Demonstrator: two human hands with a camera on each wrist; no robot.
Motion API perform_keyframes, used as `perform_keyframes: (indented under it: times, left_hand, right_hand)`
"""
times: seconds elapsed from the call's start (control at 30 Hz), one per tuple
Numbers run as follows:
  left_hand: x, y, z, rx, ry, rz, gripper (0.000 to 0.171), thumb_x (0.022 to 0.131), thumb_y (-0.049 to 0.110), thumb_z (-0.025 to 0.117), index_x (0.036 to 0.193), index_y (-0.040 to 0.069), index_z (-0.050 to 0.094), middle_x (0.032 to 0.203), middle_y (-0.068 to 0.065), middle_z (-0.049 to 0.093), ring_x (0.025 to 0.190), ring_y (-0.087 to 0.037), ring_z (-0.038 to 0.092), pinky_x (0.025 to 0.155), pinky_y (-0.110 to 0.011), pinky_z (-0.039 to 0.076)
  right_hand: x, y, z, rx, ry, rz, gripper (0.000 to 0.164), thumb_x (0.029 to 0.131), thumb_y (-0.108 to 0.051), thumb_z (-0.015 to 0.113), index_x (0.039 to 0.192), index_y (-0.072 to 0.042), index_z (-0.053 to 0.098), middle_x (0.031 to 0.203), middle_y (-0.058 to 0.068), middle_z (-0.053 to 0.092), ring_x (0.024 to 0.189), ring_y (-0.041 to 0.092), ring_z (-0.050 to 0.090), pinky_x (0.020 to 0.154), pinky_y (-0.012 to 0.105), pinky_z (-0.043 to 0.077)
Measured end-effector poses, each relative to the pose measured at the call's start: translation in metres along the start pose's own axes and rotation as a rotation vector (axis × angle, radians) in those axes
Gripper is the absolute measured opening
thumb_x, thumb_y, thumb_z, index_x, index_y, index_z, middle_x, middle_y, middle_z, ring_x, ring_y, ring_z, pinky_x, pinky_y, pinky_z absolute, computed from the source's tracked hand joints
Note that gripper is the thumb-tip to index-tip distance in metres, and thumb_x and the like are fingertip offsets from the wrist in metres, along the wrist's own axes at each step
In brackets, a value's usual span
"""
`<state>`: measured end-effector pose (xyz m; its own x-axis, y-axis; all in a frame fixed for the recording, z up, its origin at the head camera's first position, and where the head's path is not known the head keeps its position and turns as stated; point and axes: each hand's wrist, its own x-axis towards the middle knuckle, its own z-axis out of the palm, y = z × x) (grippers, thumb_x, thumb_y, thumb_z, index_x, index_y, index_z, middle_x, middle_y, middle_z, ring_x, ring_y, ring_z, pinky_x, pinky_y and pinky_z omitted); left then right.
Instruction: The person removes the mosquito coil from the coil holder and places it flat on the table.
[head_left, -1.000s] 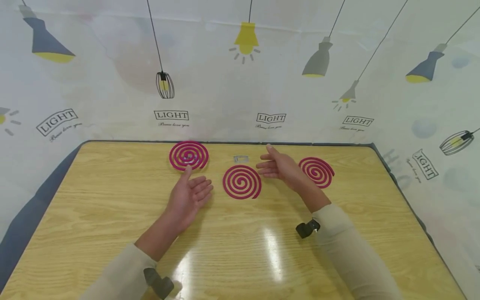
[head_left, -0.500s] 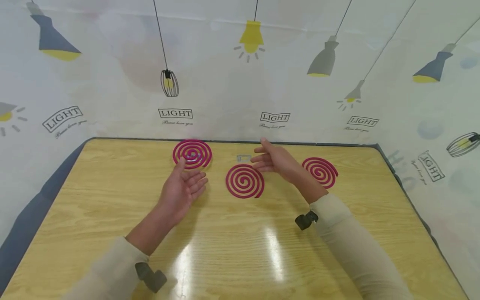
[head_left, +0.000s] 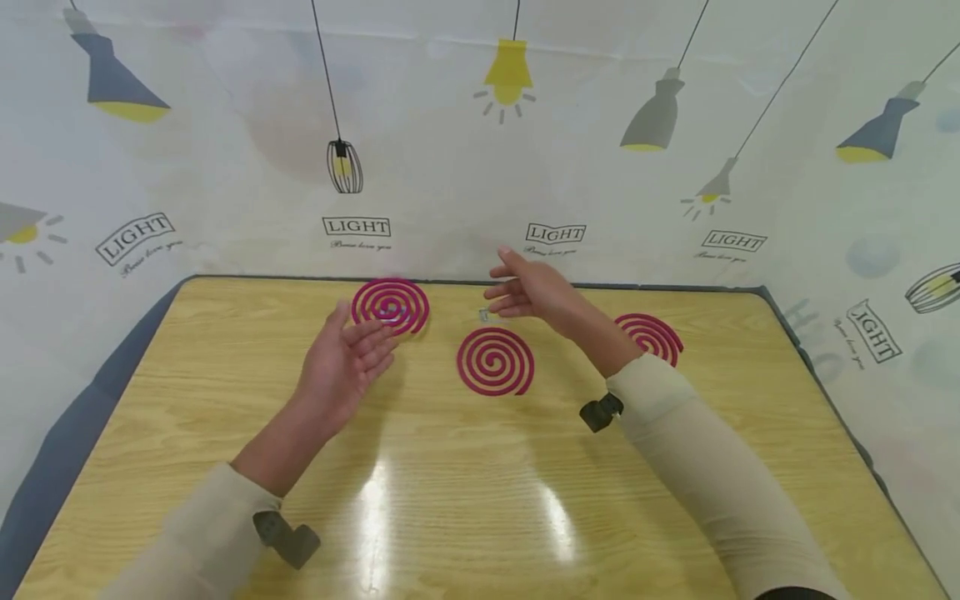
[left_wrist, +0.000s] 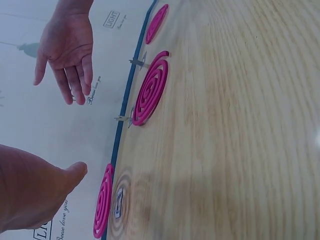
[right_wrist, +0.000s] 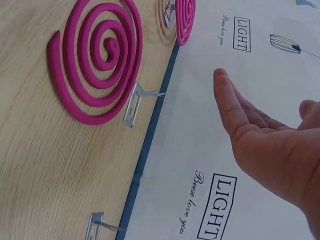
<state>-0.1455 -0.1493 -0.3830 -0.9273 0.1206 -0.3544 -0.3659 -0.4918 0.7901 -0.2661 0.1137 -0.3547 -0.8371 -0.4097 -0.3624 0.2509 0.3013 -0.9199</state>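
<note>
Three magenta spiral mosquito coils are at the table's far side. The left coil (head_left: 390,307) is raised off the wood on a small metal stand (left_wrist: 119,202); the middle coil (head_left: 496,362) lies flat. My right forearm partly covers the right coil (head_left: 649,338). My left hand (head_left: 337,367), palm turned inward and fingers extended, overlaps the left coil's near edge in the head view. Above the table's back edge, my right hand (head_left: 536,287) holds nothing, its fingers pointing left. Under its fingertips shows a small metal stand (right_wrist: 132,105); another metal stand (right_wrist: 94,225) is visible in the right wrist view.
The wooden table (head_left: 450,492) has a dark back edge against a white wall sheet (head_left: 435,125) printed with lamps. The sheet also encloses both sides. Each wrist wears a dark camera, such as the left one (head_left: 285,537).
My right hand has moved left and up, now over the middle metal stand. The left hand has drifted left and slightly up. The head view has shifted a little; the coils stay put.
</note>
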Motion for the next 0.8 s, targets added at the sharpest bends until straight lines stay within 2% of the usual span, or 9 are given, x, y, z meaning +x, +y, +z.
perform_keyframes:
  times: [0.3, 0.6, 0.8]
  left_hand:
    - [-0.001, 0.012, -0.007, 0.031, -0.002, 0.007, 0.084, 0.101, 0.059, 0.022, 0.153, -0.005, 0.003, 0.161, -0.021, 0.010, 0.148, -0.031, 0.017, 0.123, -0.036, 0.017]
    - [0.003, 0.019, -0.017, 0.016, 0.041, 0.008, 0.084, 0.102, 0.058, 0.022, 0.153, -0.005, 0.002, 0.161, -0.022, 0.008, 0.149, -0.030, 0.017, 0.123, -0.035, 0.017]
    - [0.006, 0.022, -0.027, -0.005, 0.074, 0.004, 0.085, 0.101, 0.059, 0.022, 0.153, -0.004, 0.001, 0.162, -0.021, 0.006, 0.149, -0.029, 0.016, 0.122, -0.035, 0.017]
  right_hand:
    - [0.018, 0.001, 0.009, 0.076, -0.004, 0.029, 0.071, 0.100, -0.057, 0.037, 0.141, 0.001, 0.045, 0.132, 0.023, 0.058, 0.113, 0.033, 0.064, 0.097, 0.042, 0.053]
    - [0.036, 0.010, 0.020, 0.178, -0.004, 0.044, 0.076, 0.100, -0.058, 0.037, 0.143, 0.004, 0.041, 0.131, 0.025, 0.058, 0.113, 0.035, 0.063, 0.098, 0.042, 0.053]
    - [0.043, 0.014, 0.027, 0.239, -0.008, 0.053, 0.076, 0.100, -0.057, 0.037, 0.143, 0.005, 0.040, 0.131, 0.027, 0.057, 0.119, 0.039, 0.058, 0.097, 0.041, 0.053]
